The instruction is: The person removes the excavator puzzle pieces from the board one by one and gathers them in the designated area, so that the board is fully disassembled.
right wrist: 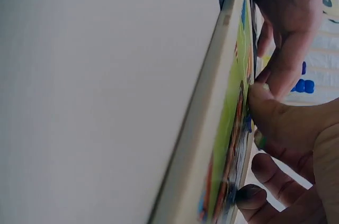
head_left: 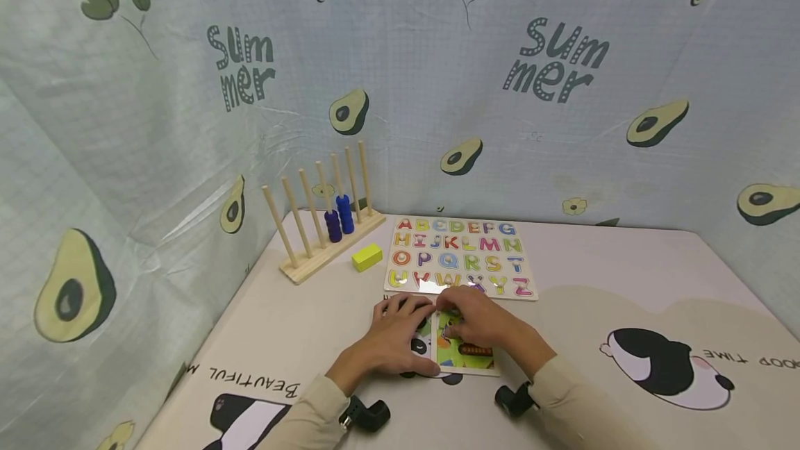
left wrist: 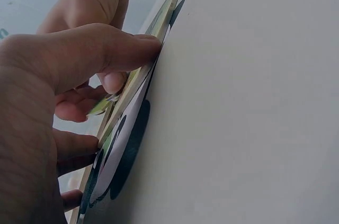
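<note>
A small wooden picture puzzle board (head_left: 465, 362) with a green scene and a brown shape lies flat on the tablecloth. My left hand (head_left: 398, 342) grips its left side, the thumb at the near corner and the fingers toward the far one. Over the upper part of the board is my right hand (head_left: 480, 318), thumb and fingers bent together. Between them is a small green-and-yellow puzzle piece (left wrist: 99, 107), tilted and close over the board, as the left wrist view shows. The right hand's fingers hide part of the picture.
Just beyond the hands lies an alphabet puzzle board (head_left: 459, 255) full of coloured letters. At the back left stands a wooden peg rack (head_left: 331, 248) with blue beads (head_left: 344, 215) on two pegs. A yellow block (head_left: 367, 257) lies between them. Patterned cloth walls (head_left: 400, 54) enclose the table.
</note>
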`<state>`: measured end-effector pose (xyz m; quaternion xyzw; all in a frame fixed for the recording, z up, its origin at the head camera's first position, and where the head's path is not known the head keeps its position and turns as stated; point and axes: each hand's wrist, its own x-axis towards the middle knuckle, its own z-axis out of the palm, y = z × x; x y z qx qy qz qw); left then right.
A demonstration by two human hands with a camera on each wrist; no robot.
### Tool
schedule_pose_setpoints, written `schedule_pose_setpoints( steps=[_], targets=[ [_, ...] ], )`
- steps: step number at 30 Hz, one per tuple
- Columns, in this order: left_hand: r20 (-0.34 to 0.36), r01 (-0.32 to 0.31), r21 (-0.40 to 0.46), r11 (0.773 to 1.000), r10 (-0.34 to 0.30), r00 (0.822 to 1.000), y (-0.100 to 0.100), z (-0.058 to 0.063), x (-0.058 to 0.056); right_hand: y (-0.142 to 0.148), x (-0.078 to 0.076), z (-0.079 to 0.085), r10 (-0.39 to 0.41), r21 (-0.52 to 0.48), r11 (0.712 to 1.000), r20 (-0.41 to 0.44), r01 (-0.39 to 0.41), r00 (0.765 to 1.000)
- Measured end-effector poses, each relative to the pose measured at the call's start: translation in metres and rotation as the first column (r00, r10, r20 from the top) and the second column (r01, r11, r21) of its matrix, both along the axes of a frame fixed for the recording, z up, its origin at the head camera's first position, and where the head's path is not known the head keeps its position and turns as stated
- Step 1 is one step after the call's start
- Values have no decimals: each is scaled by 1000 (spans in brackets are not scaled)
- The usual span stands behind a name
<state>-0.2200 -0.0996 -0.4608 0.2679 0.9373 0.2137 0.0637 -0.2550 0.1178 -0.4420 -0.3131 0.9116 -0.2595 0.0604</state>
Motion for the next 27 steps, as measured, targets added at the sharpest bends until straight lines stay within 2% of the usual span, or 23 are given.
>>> schedule_pose_setpoints(
  steps=[5, 12, 18, 27],
  targets=[
    [-1, 2, 9, 1000, -2, 1000, 0, 0, 0, 0, -1, -1, -54, -60, 997, 26, 56, 998],
    [4, 6, 7, 1000, -6, 1000, 0, 0, 0, 5, 1, 4, -41, -156, 987, 44, 48, 998],
    [5, 8, 12, 1000, -8, 1000, -1, 1, 0, 9, 4, 9, -79, -196, 977, 46, 87, 996],
    [21, 7, 27, 1000, -7, 1000, -2, 2, 0, 27, 6, 6, -168, -272, 945, 74, 182, 983]
  ],
)
